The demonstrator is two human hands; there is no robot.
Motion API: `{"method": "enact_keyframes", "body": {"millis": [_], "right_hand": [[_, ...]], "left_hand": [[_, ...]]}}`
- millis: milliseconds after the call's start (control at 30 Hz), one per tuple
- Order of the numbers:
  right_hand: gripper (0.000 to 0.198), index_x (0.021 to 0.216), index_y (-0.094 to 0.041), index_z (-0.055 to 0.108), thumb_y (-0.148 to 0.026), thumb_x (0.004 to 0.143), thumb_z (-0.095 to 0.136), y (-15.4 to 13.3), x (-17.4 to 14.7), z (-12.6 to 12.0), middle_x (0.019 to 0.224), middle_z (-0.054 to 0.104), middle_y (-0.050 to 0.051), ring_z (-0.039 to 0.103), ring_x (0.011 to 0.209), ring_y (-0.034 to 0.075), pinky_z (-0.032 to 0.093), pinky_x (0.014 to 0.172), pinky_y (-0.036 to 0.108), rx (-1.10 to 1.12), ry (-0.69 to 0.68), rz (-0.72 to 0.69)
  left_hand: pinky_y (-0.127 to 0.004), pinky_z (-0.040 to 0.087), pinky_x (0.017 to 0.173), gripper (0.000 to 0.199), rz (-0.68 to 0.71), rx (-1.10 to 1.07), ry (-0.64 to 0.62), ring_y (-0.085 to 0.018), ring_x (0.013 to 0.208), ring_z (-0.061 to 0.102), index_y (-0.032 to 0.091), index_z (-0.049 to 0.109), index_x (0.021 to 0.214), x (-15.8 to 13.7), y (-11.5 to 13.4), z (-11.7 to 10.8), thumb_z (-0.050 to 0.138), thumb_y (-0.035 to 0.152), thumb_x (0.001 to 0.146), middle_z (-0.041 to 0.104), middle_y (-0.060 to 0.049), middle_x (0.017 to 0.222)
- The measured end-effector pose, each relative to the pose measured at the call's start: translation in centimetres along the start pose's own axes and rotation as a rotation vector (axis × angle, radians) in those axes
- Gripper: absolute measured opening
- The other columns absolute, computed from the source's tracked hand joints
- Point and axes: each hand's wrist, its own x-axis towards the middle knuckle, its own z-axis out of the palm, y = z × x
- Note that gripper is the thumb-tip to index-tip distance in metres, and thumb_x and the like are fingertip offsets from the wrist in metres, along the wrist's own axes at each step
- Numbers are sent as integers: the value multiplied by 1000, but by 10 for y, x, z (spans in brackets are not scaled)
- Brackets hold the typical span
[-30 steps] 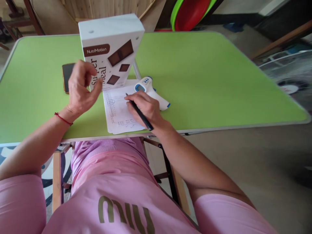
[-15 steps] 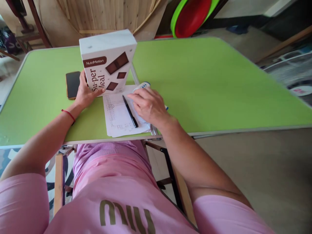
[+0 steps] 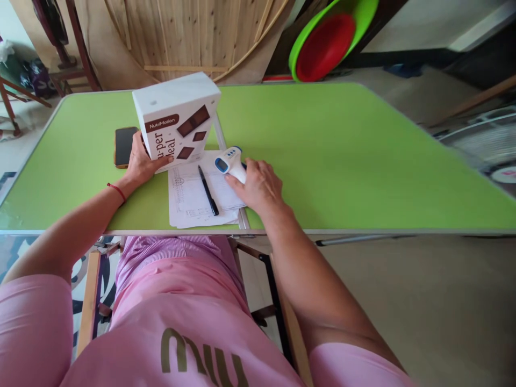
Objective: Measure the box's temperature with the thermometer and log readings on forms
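Observation:
My left hand point(image 3: 144, 161) grips the lower left edge of a white box point(image 3: 183, 126) printed "NutriMotion", its thumb across the front. The box stands upright, leaning slightly, at the back edge of some papers. My right hand point(image 3: 261, 185) is wrapped round the handle of a white and blue infrared thermometer point(image 3: 230, 162), whose small screen and buttons face up. Its fingers are partly hidden behind the handle. A black pen point(image 3: 208, 191) lies on the sheets of paper point(image 3: 187, 201) between my hands.
A phone point(image 3: 123, 146) lies left of the box on the green table point(image 3: 342, 161). Beyond the table are a round wooden tabletop point(image 3: 189, 35), green and red basins point(image 3: 326, 45) and a wooden chair point(image 3: 74, 59). At the right stands a fan point(image 3: 484, 145).
My right hand has shifted to the right and closed round the thermometer's handle, leaving its screen in sight. My left hand stays on the box, which tilts slightly more. The camera view has shifted.

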Motion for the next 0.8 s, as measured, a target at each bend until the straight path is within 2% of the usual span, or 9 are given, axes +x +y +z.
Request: {"method": "enact_keyframes", "body": {"millis": [133,200,267,400,500,667,733,800], "right_hand": [[47,128,-7,60,-42,97,54,-9,0,-8,124,63,24,59,110,33,49,83,41,-28,-71,22],[47,128,-7,59,-42,98,53,-11,0,-10,125,63,24,60,109,33,50,82,40,-27,-81,19],[47,129,-8,58,-43,99,51,-12,-1,-11,125,63,24,61,108,32,51,79,39,-18,-85,13],[50,130,-8,58,-46,99,47,-14,0,-12,126,64,24,62,109,35,52,81,42,-17,-114,33],[51,128,-8,60,-46,97,48,-12,1,-10,124,66,25,63,111,37,52,84,44,-12,-114,39],[50,125,-9,61,-44,91,50,-8,2,-6,117,69,24,63,108,38,51,86,45,127,21,-12],[52,126,-12,60,-47,89,47,-11,-3,-11,115,69,22,63,106,36,51,86,47,304,150,-6],[53,127,-17,56,-51,88,41,-19,-18,-22,108,67,17,63,99,32,51,83,46,557,340,-10]], "left_hand": [[-57,51,100,89,-32,-68,69,-37,115,62,19,51,113,2,27,-12,99,45,43,64,-9,112],[-53,54,98,83,-34,-214,17,-35,112,65,18,55,111,3,44,-20,98,46,46,68,-10,112],[-50,57,96,75,-58,-370,-87,-32,107,69,17,61,110,-1,64,-30,97,43,50,71,-12,113],[-47,59,95,57,-204,-551,-192,-32,103,73,15,69,106,-37,104,-49,93,33,58,76,-11,106],[-43,61,88,53,-345,-580,-189,-31,99,74,14,70,108,-81,122,-54,90,33,62,77,-10,105],[-41,61,83,62,-467,-583,-111,-30,98,74,17,66,116,-136,122,-50,92,38,63,77,-10,108],[-43,61,84,68,-481,-553,-68,-30,98,74,18,63,119,-145,118,-49,93,42,63,76,-9,110],[-45,61,84,72,-485,-521,-46,-31,98,73,19,62,120,-148,115,-48,93,47,62,75,-9,110]]}}
